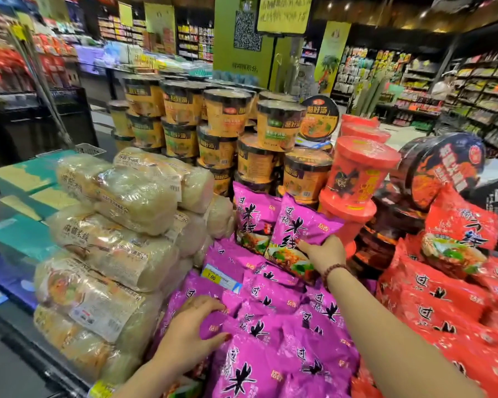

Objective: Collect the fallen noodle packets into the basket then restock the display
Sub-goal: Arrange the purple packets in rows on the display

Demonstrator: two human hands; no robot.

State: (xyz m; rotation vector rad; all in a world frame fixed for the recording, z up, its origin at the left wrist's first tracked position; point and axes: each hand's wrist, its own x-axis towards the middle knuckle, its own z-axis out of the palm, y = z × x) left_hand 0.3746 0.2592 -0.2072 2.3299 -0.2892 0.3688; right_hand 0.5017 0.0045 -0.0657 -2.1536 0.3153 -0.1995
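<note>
Mostly, from the head view, I saw a heaped display of noodles. The right hand (324, 252), with a bead bracelet (335, 271) at its wrist, reached forward to the back of the heap. Its grip was clamped on the lower right edge of an upright purple packet (296, 231), thumb on the front and fingers hidden behind. That packet stood tilted slightly left, just beside a second upright purple packet (253, 222), and both leaned against the stacked cups behind. The left hand (190, 334) rested near the front of the pile of purple packets (285, 326). Its grip was apart, with fingers and thumb spread over the top of one packet lying flat. A yellow price tag (220, 278) lay on the pile between the two hands. Left of the pile, touching it, clear bags of pale noodles (112, 245) were stacked several high, with teal boxes (20, 176) beyond them. To the right lay red packets (443, 311), crowded against the purple ones. Behind stood orange cups (227, 116) in tiers, red cups (360, 168) beside them, and a black bowl (440, 168) tipped on its edge at far right. Store shelves in the background were too blurred to read.
</note>
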